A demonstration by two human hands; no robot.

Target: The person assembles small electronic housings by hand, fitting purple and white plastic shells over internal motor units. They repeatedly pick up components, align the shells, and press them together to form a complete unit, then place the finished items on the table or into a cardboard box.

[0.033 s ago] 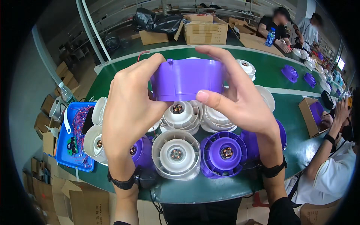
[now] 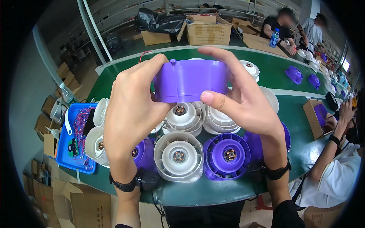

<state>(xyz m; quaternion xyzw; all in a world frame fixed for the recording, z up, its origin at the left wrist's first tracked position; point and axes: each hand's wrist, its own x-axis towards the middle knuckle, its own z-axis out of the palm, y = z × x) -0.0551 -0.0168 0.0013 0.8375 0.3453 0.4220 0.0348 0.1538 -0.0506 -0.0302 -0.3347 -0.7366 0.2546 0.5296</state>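
Note:
Between both hands, raised above the table, is a round purple plastic fan housing (image 2: 190,80), seen from its side. My left hand (image 2: 135,98) grips its left side, fingers mostly hidden behind it. My right hand (image 2: 243,91) holds the other side, thumb against the lower edge and index finger over the top. Underneath, a white fan housing (image 2: 178,156) and a purple fan housing (image 2: 228,155) stand face up, copper motor windings showing at their centres. Behind them sits another white fan unit (image 2: 182,116), partly covered by my hands.
A blue tray (image 2: 76,169) with red wires and a green circuit board lies at the left. To the right, a co-worker's arm (image 2: 323,159) reaches by an open cardboard box (image 2: 312,119) holding a purple part. A blue-labelled bottle (image 2: 273,38) and cartons (image 2: 209,33) stand farther back.

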